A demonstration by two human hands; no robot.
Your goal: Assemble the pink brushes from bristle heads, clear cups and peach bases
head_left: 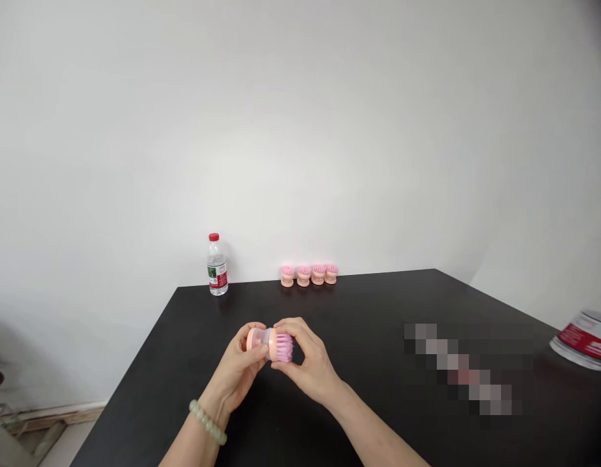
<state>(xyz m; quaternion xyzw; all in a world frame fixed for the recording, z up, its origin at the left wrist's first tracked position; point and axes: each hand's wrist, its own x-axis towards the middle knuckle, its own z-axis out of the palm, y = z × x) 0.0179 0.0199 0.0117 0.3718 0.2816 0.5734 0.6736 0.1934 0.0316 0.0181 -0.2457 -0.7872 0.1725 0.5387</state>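
Note:
Above the middle of the black table (378, 305), my left hand (236, 363) and my right hand (305, 363) both grip a pink dish brush (273, 344) lying on its side. My left fingers wrap its peach cap and clear body. My right fingers pinch the pink bristle end from the other side, partly hiding it. A pale green bead bracelet (207, 421) circles my left wrist. Several similar pink brushes (308, 274) stand upright in a row at the table's far edge.
A water bottle with a red cap (217, 266) stands at the far left corner of the table. A red and white object (585, 340) lies blurred at the right edge. A pixelated patch (460, 366) covers part of the table's right side. A white wall rises behind.

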